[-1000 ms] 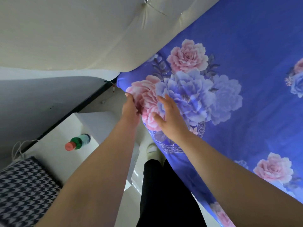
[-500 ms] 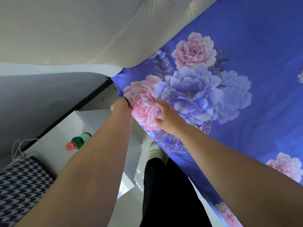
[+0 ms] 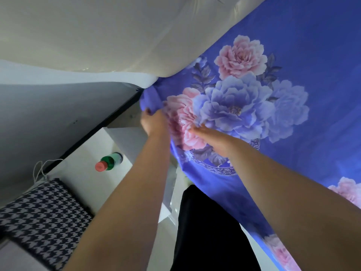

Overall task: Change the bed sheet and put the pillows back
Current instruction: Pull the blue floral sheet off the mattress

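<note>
Head view: left hand (image 3: 154, 122) grips the bunched corner of the blue floral sheet (image 3: 293, 114) by the headboard (image 3: 97, 36) — likely to tuck it — while right hand (image 3: 213, 139) lies flat, fingers straight, pinning the sheet on the bed

Soft, even indoor light, fairly bright on the blue floral cotton bed sheet (image 3: 293, 55), dimmer over the grey wall panel (image 3: 48, 118) at left. Wide-angle bending curves the edges; slight blur softens the right hand (image 3: 211, 140)
</note>
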The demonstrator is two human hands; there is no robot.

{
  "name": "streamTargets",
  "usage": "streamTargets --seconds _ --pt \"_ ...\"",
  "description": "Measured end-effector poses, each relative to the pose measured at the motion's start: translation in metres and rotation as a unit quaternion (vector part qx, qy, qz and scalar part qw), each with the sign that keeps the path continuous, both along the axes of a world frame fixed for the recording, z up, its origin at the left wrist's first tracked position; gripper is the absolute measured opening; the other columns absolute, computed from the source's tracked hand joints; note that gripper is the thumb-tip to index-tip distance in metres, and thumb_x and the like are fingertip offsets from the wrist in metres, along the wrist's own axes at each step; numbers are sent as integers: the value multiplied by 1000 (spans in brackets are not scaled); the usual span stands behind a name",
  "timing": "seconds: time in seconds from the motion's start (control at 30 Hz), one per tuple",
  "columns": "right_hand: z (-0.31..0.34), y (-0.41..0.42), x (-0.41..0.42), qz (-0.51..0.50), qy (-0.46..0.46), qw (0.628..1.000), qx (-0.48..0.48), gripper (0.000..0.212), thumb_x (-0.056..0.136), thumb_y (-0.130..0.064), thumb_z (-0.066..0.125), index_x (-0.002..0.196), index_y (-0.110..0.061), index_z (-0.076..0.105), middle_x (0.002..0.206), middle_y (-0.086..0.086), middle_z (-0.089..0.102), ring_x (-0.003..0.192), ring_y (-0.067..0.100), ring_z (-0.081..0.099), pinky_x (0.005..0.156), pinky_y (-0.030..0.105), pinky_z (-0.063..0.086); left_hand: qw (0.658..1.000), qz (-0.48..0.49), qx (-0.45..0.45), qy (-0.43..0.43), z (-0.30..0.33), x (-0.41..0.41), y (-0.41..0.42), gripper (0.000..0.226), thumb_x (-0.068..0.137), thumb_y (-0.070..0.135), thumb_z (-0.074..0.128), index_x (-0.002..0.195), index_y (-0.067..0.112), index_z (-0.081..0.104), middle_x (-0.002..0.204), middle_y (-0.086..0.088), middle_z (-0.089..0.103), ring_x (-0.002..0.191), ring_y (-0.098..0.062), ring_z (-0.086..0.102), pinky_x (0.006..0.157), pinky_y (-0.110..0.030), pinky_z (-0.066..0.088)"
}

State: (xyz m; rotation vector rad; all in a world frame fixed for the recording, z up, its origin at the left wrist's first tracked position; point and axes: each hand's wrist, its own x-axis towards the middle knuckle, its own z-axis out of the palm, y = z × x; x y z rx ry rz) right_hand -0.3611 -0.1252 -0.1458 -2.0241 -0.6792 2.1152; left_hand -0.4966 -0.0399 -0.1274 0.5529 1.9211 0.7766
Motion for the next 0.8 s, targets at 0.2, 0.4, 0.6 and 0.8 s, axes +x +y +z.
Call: streamTargets --seconds 0.2,0.4,0.6,0.8 --pt "26 -10 33 -263 169 948 -65 83 79 -82 9 140 -37 42 150 -7 37 138 26 34 108 64 12 918 -361 32 160 49 44 -33 24 87 8 48 65 15 41 70 -5 48 70 -32 38 59 -29 24" --pt "35 2 23 -457 228 860 -5 45 85 -61 52 108 -22 62 94 -1 66 85 16 61 80 27 49 747 -606 84 259 52 68 -78 31 88 26 47 107 17 70 136 -8 46 120 -33 41 95 -40 38" --pt "25 -31 58 -423 -70 903 18 19 97 -23 47 92 -11 60 87 9 62 71 24 61 74 35 53 832 -540 -82 -102 53 69 -81 34 89 24 64 122 16 61 123 9 54 97 -6 58 81 -13 43" --pt "37 -80 95 -481 -180 858 1 38 100 -24 40 124 2 54 104 16 57 93 27 56 76 34 44 873 -478 -85 -46 57 90 -87 46 96 32 51 139 18 41 132 3 48 115 -12 48 90 -19 34"
